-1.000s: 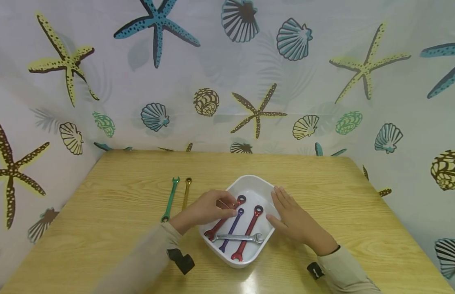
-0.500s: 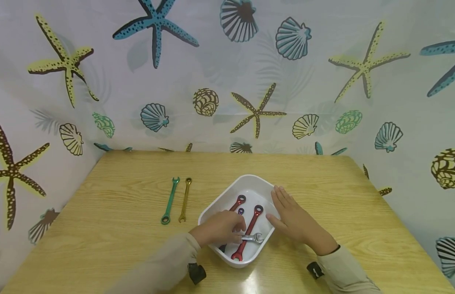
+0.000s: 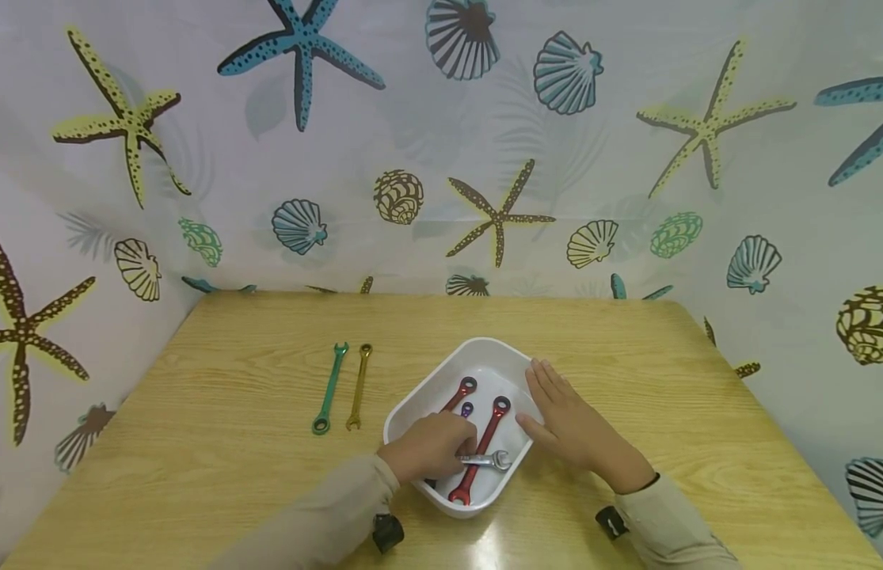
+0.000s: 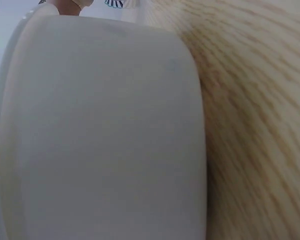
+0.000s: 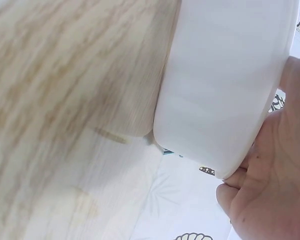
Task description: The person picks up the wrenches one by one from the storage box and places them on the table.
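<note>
My left hand (image 3: 434, 445) reaches into the white plastic tub (image 3: 423, 388), its curled fingers gripping a silver wrench (image 3: 487, 460) near the middle. The wrench's left part is hidden under the hand; its open end points right. Beneath lie a red wrench (image 3: 489, 435) and, mostly covered by the hand, a second red wrench (image 3: 462, 388) and a purple wrench (image 3: 467, 409). My right hand (image 3: 569, 419) rests against the tub's right rim with straight fingers, its thumb over the edge. In the right wrist view the right hand (image 5: 275, 180) lies along the rim.
Left of the tub, a green wrench (image 3: 330, 388) and a gold wrench (image 3: 359, 388) lie side by side on the wooden table (image 3: 270, 332). A white curtain (image 3: 412, 95) printed with starfish and shells stands around the table.
My left hand has moved right and down from above the upper red wrench onto the silver wrench, its fingers now closed there. The right hand has stayed at the rim.
</note>
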`<state>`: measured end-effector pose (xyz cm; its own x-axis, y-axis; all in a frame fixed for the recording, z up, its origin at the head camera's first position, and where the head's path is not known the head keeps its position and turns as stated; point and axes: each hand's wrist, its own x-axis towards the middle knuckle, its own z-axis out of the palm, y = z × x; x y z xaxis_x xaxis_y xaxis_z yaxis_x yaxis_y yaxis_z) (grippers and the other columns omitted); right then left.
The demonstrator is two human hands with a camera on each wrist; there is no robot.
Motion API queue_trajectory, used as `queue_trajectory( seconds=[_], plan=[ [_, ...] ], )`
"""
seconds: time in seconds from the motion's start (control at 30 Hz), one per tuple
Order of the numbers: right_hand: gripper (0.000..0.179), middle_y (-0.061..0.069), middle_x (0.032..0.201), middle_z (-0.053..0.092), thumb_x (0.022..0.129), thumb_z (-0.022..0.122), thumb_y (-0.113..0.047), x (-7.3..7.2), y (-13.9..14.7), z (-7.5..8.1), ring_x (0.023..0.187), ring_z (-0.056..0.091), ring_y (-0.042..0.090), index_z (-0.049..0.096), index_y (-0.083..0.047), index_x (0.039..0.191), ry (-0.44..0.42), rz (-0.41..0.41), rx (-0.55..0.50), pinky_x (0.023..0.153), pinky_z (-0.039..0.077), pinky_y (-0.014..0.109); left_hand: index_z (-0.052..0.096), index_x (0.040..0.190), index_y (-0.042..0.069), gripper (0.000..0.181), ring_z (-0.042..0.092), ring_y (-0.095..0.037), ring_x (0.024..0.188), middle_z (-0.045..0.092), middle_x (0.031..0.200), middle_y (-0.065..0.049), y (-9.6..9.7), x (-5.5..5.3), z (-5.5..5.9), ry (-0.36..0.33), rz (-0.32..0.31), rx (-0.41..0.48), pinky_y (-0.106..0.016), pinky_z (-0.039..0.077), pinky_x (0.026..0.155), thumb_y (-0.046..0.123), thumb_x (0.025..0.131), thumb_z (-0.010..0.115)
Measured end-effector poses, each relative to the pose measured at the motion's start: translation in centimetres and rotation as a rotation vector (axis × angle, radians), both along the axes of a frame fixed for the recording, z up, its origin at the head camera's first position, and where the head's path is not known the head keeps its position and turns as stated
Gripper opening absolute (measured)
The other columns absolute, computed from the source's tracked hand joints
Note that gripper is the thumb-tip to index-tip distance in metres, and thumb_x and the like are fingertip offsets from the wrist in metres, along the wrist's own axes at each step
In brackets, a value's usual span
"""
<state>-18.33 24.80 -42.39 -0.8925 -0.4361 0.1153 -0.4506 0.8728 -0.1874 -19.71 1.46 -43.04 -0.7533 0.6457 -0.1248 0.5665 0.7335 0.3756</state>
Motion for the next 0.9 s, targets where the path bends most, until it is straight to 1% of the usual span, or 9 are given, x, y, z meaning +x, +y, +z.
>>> queue_trajectory(
  seconds=[0.1,0.2,0.3,0.43,0.5,0.7,0.9],
  plan=[
    [0.070,0.027,0.154,0.020,0.099,0.047,-0.036,-0.01,-0.01,0.09,0.143,0.015,0.040,0.025,0.012,0.144,-0.003,0.001,0.000,0.114,0.019,0.050,0.066,0.079,0.016,0.014,0.049,-0.006,0.066,0.054,0.069,0.010,-0.04,-0.18,-0.20,0.006,-0.021,0.006,-0.021,0.041,0.062,0.009,0.075,0.077],
    [0.070,0.027,0.154,0.019,0.099,0.047,-0.036,0.00,-0.04,0.18,0.143,0.015,0.040,0.025,0.012,0.145,-0.008,0.001,0.005,0.114,0.019,0.050,0.065,0.079,0.017,0.014,0.049,-0.006,0.064,0.053,0.068,0.010,-0.11,-0.38,-0.32,-0.010,-0.042,0.007,-0.021,0.041,0.060,0.010,0.076,0.076],
    [0.069,0.028,0.153,0.020,0.099,0.047,-0.036,0.05,-0.05,0.28,0.143,0.016,0.041,0.026,0.013,0.144,-0.001,0.006,-0.002,0.114,0.020,0.051,0.064,0.081,0.018,0.013,0.049,-0.006,0.064,0.053,0.067,0.011,-0.14,-0.62,-0.34,-0.028,-0.066,-0.005,-0.021,0.041,0.060,0.012,0.078,0.076],
    [0.069,0.029,0.152,0.022,0.099,0.048,-0.035,0.10,-0.02,0.37,0.142,0.017,0.043,0.027,0.013,0.143,0.012,0.014,-0.010,0.112,0.021,0.053,0.063,0.082,0.018,0.013,0.050,-0.005,0.065,0.052,0.069,0.011,-0.11,-0.88,-0.38,-0.035,-0.090,-0.025,-0.021,0.041,0.061,0.014,0.080,0.075],
    [0.069,0.029,0.153,0.021,0.099,0.047,-0.035,0.09,-0.03,0.42,0.142,0.016,0.042,0.026,0.013,0.144,0.004,0.010,-0.005,0.113,0.020,0.053,0.063,0.082,0.018,0.013,0.050,-0.006,0.065,0.052,0.070,0.011,-0.10,-0.94,-0.41,-0.034,-0.099,-0.030,-0.021,0.041,0.061,0.014,0.080,0.075],
    [0.070,0.027,0.154,0.019,0.099,0.047,-0.036,-0.05,-0.05,0.31,0.143,0.015,0.041,0.025,0.012,0.145,-0.013,-0.001,0.000,0.114,0.019,0.051,0.061,0.084,0.017,0.013,0.049,-0.005,0.065,0.052,0.070,0.010,-0.18,-0.84,-0.39,-0.044,-0.092,-0.025,-0.021,0.041,0.060,0.015,0.082,0.073],
    [0.069,0.028,0.153,0.020,0.099,0.048,-0.036,-0.04,-0.11,0.17,0.143,0.015,0.041,0.026,0.012,0.144,-0.007,-0.003,-0.003,0.113,0.019,0.052,0.066,0.088,0.017,0.010,0.051,-0.005,0.070,0.056,0.076,0.011,-0.41,-0.54,0.17,-0.092,-0.052,0.021,-0.022,0.043,0.067,0.016,0.082,0.074]
  ],
)
